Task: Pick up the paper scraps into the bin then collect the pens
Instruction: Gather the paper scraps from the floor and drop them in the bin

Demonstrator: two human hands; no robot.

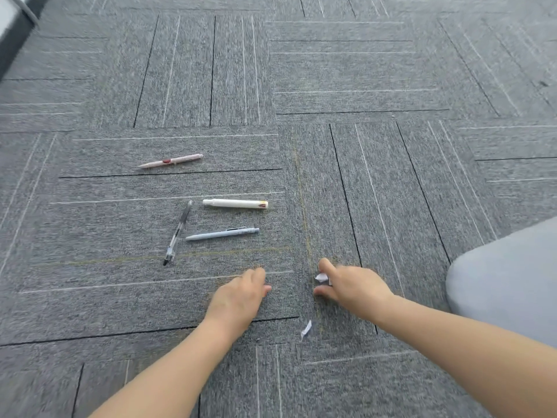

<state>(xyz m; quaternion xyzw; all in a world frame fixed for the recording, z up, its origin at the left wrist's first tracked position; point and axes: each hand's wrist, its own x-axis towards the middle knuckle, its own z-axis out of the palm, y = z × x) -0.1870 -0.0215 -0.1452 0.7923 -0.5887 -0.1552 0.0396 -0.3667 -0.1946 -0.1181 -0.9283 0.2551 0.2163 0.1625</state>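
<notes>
Several pens lie on the grey carpet: a pink pen [170, 161] farthest away, a white pen [235, 203], a blue-grey pen [222, 233] and a clear black pen [178, 232]. My right hand [349, 285] is curled around a white paper scrap [321, 278] held between thumb and fingers. My left hand [241, 294] rests palm-down on the carpet with fingers curled; what lies under it is hidden. Another small paper scrap [306, 329] lies on the carpet between my forearms. No bin is in view.
A grey-clad knee [506, 282] fills the right edge. A dark baseboard and a pale wall [12, 28] run along the top left corner. Grey carpet tiles with black and white lines cover the floor.
</notes>
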